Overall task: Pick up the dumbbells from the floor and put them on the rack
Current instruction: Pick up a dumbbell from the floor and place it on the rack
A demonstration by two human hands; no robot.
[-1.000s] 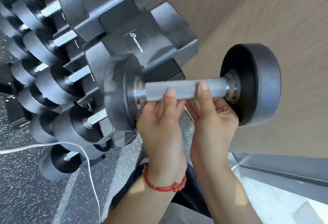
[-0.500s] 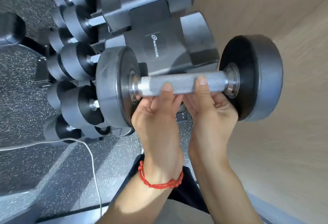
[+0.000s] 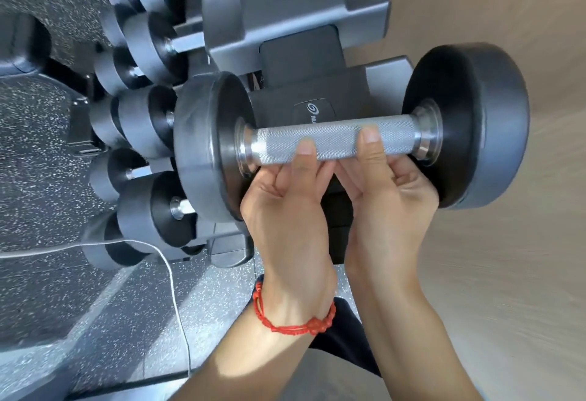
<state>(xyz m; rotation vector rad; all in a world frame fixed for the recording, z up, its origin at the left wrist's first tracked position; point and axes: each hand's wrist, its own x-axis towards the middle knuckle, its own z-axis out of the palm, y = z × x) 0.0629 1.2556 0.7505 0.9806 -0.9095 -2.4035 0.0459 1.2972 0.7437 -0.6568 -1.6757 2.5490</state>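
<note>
A black dumbbell [image 3: 469, 121] with round rubber heads and a knurled steel handle is held level in the air, in front of the dark grey rack [image 3: 295, 19]. My left hand [image 3: 288, 207], with a red cord on its wrist, grips the handle from below near the left head. My right hand [image 3: 390, 191] grips the same handle beside it, near the right head. Both thumbs press on the handle's near side. Several other black dumbbells [image 3: 149, 121] lie in rows on the rack's tiers to the left.
A tan wall [image 3: 507, 273] fills the right side, close to the dumbbell's right head. Speckled dark rubber floor [image 3: 47, 162] lies at the left and below. A thin white cable [image 3: 171, 277] hangs across the lower left. The rack's end plates stand directly behind the handle.
The view has swung so the rack sits higher and more central behind the dumbbell. Both hands keep the same grip, and the dumbbell stays level in front of the rack's end.
</note>
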